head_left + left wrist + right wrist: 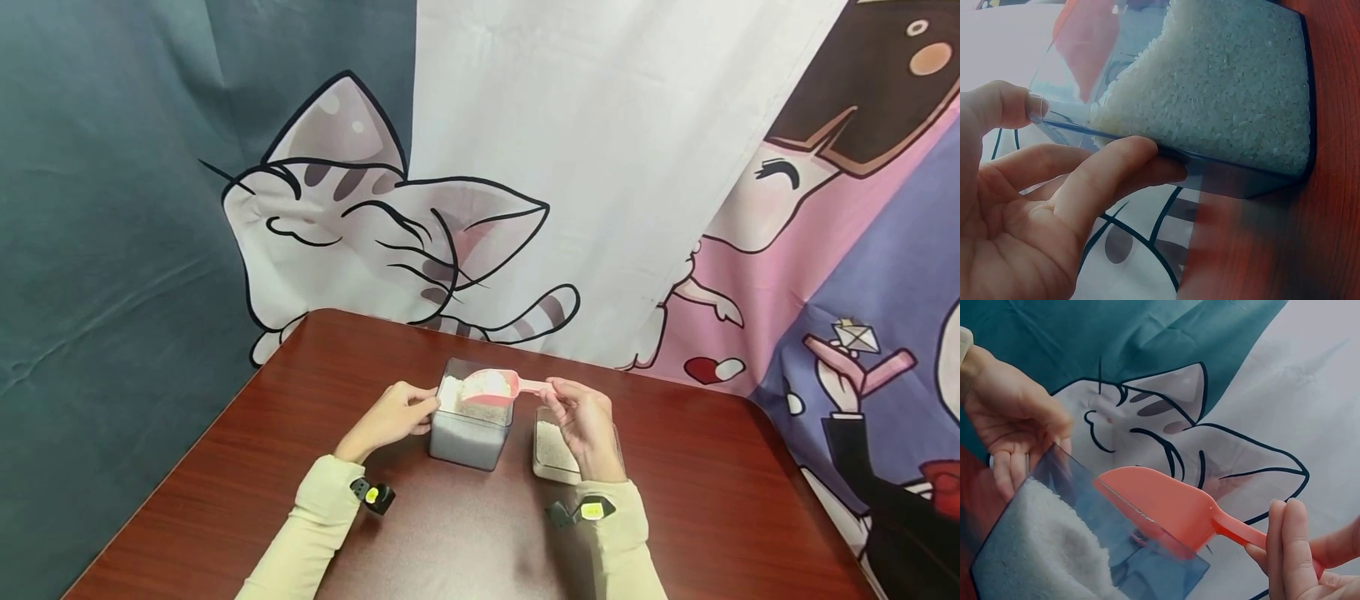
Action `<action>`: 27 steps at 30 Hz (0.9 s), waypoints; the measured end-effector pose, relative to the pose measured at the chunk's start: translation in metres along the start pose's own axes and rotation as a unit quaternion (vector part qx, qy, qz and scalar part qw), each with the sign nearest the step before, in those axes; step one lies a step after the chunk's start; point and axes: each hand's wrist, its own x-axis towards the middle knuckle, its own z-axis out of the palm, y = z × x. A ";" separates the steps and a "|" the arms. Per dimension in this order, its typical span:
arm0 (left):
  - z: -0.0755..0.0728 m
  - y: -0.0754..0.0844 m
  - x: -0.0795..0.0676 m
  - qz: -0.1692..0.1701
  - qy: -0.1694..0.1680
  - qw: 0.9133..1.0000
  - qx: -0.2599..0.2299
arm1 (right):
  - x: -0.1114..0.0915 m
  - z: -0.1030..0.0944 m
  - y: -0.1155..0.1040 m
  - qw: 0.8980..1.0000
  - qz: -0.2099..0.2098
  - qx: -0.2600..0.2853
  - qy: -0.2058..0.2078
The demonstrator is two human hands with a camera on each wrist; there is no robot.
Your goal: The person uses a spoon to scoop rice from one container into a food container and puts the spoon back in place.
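A clear, bluish plastic container full of white rice stands on the table, its rice sloping up one side. At its left rim my left hand grips the wall, thumb at the top edge and fingers along the outside. A pink scoop, heaped with rice in the head view, hangs over the container's opening. My right hand holds the scoop by its handle, from the right. Partly hidden below that hand, a lower clear box of rice sits on the table.
The dark red-brown wooden table has rounded far corners. Behind it hangs a cloth printed with a cartoon cat and other figures. Each wrist wears a black strap with a small device.
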 end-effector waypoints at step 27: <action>-0.001 0.001 -0.001 0.008 -0.001 1.000 0.006 | -0.018 -0.043 -0.061 0.999 0.020 0.043 -0.017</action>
